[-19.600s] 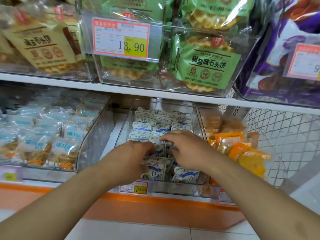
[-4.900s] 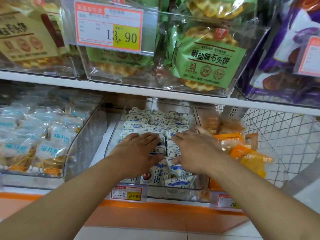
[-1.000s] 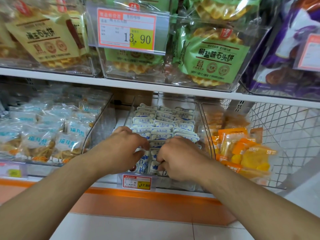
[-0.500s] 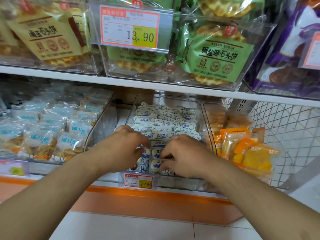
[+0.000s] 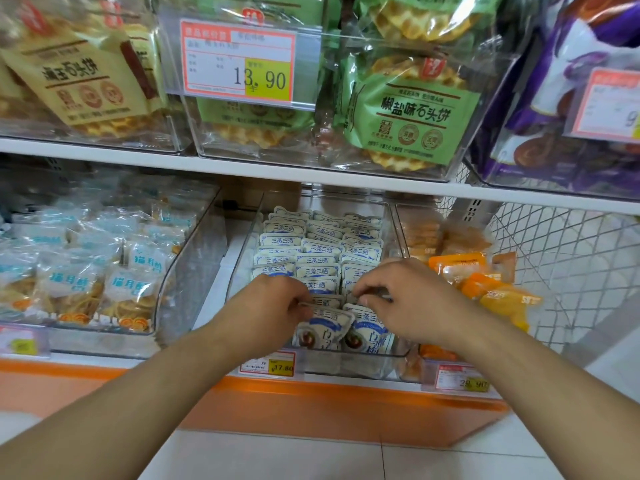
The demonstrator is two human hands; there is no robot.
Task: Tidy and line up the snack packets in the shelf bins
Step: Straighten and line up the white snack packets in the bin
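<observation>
A clear plastic bin (image 5: 360, 365) on the lower shelf holds several small white-and-blue snack packets (image 5: 317, 252) standing in three rows. At the bin's front, two packets face me: one on the left (image 5: 322, 329) and one on the right (image 5: 369, 332). My left hand (image 5: 266, 310) pinches the top edge of the front left packet. With curled fingers, my right hand (image 5: 408, 299) pinches the top of a packet in the right row, just behind the front right one. Both hands hide the front ends of the rows.
A clear bin of pale blue biscuit packets (image 5: 131, 289) stands to the left. Orange packets (image 5: 498, 296) lean in the bin on the right, beside a white wire mesh panel (image 5: 571, 271). The shelf above (image 5: 311, 174) carries bins of green and tan waffle bags.
Both hands stayed at the front of the bin and shifted slightly right. The front packets now stand more upright, with their faces showing below my fingers.
</observation>
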